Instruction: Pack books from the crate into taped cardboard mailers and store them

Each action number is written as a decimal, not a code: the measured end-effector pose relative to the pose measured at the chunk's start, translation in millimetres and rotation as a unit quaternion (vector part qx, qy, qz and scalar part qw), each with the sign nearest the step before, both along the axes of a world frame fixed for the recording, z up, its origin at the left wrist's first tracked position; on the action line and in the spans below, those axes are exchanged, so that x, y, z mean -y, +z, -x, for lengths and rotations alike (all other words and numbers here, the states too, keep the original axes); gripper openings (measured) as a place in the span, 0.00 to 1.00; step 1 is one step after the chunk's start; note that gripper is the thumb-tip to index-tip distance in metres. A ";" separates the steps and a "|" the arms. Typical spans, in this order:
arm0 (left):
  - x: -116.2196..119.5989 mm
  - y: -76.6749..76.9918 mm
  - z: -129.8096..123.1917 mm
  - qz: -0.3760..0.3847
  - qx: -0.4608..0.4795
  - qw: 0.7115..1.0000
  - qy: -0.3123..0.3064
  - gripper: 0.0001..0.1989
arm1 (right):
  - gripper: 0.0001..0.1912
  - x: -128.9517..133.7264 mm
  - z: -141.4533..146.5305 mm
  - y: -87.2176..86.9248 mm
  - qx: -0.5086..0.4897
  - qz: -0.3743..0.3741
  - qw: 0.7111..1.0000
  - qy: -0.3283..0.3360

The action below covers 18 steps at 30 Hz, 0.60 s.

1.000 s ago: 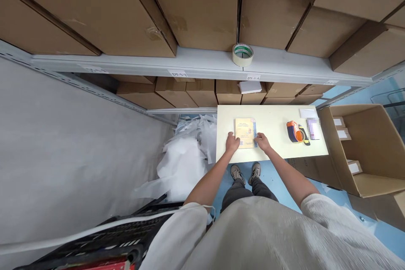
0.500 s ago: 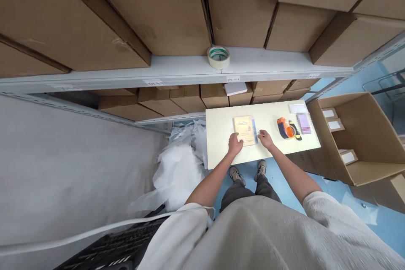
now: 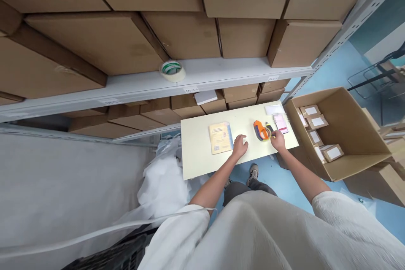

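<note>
On the cream tabletop (image 3: 196,162) lies a yellow booklet (image 3: 220,138) with a blue edge, seemingly in a clear wrapper. My left hand (image 3: 240,147) is just right of it, fingers apart and curved, holding nothing. Further right, my right hand (image 3: 278,141) has its fingers closed at the end of a black-and-yellow tool (image 3: 268,125), which they partly hide; its exact kind is unclear. Beside that tool sits an orange and dark-blue tape dispenser (image 3: 261,130). A phone (image 3: 281,123) with a pink screen, partly blurred, and a white slip (image 3: 272,109) lie behind my right hand.
An open carton (image 3: 357,139) holding several small labelled boxes stands right of the table. Shelves of brown cartons (image 3: 186,36) rise in front, with a tape roll (image 3: 172,70) on the shelf edge. White plastic wrapping (image 3: 164,177) is heaped at the left.
My left hand has come off the booklet to its right side. My right hand has moved right, from the booklet's edge to the black-and-yellow tool. The view has turned rightward.
</note>
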State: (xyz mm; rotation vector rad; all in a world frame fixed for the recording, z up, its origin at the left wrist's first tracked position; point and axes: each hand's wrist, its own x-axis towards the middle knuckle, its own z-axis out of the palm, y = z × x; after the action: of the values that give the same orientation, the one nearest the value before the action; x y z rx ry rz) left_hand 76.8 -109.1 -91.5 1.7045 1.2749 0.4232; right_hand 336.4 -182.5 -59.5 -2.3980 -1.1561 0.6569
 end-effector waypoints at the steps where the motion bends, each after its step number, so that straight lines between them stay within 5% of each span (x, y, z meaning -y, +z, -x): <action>1: 2.4 -0.7 -8.9 0.004 -0.005 1.000 0.001 0.20 | 0.18 1.8 -8.9 -1.4 0.027 0.027 0.999 0.022; 9: 18.5 -5.5 -40.2 0.009 -0.022 1.000 0.013 0.20 | 0.19 -7.8 -31.6 -20.6 0.125 0.134 0.969 0.168; 18: 18.4 -2.5 -21.4 0.022 -0.054 0.998 0.031 0.19 | 0.16 -18.2 -36.1 -30.4 0.136 0.138 0.964 0.182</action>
State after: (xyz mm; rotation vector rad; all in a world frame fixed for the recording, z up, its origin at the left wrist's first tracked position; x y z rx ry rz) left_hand 98.2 -127.5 -94.1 1.6746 1.4079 0.3403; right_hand 372.5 -164.3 -89.9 -2.5886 -1.7527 0.6477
